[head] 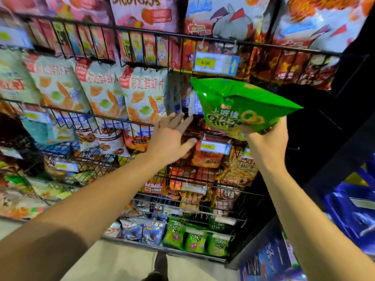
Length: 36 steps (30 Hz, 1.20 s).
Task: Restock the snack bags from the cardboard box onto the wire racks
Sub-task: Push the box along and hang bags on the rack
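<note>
Now I see the right hand gripping a green snack bag by its lower edge, raised in front of the wire racks, just under a yellow price tag. The left hand is flat, fingers straight and spread, holding nothing, reaching to the red bags in the middle rack. More green bags stand on the lowest shelf.
</note>
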Motion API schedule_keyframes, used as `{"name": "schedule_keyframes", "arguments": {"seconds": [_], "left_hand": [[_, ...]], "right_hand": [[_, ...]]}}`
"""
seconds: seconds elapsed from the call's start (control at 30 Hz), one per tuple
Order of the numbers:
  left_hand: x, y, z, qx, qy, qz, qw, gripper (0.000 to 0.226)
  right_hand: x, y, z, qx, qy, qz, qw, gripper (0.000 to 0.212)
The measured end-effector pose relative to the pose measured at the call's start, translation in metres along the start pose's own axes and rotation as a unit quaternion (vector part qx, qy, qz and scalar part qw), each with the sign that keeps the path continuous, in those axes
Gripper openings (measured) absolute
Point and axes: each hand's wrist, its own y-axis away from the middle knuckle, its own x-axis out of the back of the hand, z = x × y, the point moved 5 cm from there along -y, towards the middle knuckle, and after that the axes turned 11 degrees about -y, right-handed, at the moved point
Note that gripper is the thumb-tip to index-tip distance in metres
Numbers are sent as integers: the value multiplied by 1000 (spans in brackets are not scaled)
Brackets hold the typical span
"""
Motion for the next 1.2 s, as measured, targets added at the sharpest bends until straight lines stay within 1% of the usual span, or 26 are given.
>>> {"name": "schedule_keyframes", "arguments": {"seconds": [0.07,0.27,0.33,0.4,0.43,0.47,0.5,0.57,0.63,0.67,0.7,0.73,0.77,0.8,0.87,0.9,0.97,1.03,1.07,1.1,1.17,1.2], "left_hand": [[-18,-7,-3,-3,-57,-21,998,68],[-52,-20,3,-23,-141,11,990,61],[-59,-23,2,-19,-142,20,990,61],[-64,-25,0,-20,-135,26,990,62],[-66,-26,-1,-21,-131,28,991,62],[-67,-26,-1,-22,-129,29,991,63],[-69,-26,-1,-23,-129,30,991,63],[-72,-28,-3,-23,-134,36,990,63],[-74,-29,-4,-22,-138,52,989,67],[-74,-30,-5,-24,-137,61,988,71],[-75,-31,-6,-27,-138,70,988,73],[-77,-32,-6,-30,-140,81,986,73],[-78,-32,-6,-31,-141,95,985,71],[-79,-33,-6,-33,-142,109,983,68],[-78,-33,-4,-40,-143,144,978,62],[-78,-33,-3,-43,-140,162,976,60],[-78,-33,-3,-44,-136,182,973,57],[-77,-33,-3,-38,-128,188,973,56],[-77,-33,-2,-33,-124,190,973,55],[-77,-33,-2,-30,-120,190,974,55],[-78,-33,-2,-24,-116,189,975,53],[-78,-34,-2,-21,-115,189,975,53]], "right_hand": [[-11,-2,16,-13,28,-22,999,59],[-52,-36,53,-59,49,-58,995,58],[-65,-50,67,-87,72,-74,991,50],[-75,-66,79,-123,101,-71,985,29],[-79,-77,89,-138,110,-70,982,30],[-85,-83,92,-159,114,-76,978,38],[-89,-90,99,-181,107,-81,974,38],[-96,-97,110,-221,109,-99,964,29],[-100,-104,122,-274,104,-121,948,46],[-103,-106,126,-296,79,-131,943,55],[-106,-107,129,-307,66,-121,942,68],[-109,-114,135,-305,55,-111,944,90],[-110,-118,132,-283,55,-78,954,110],[-108,-124,132,-249,58,-43,966,114],[-105,-127,120,-180,105,11,978,92],[-105,-126,115,-151,156,17,976,85],[-106,-128,117,-138,248,-3,959,85],[-111,-131,120,-144,289,-67,944,79],[-112,-134,122,-160,275,-96,943,76],[-110,-137,124,-174,237,-113,949,73],[-103,-139,126,-202,163,-121,958,70],[-99,-138,127,-207,147,-116,960,72]]}}
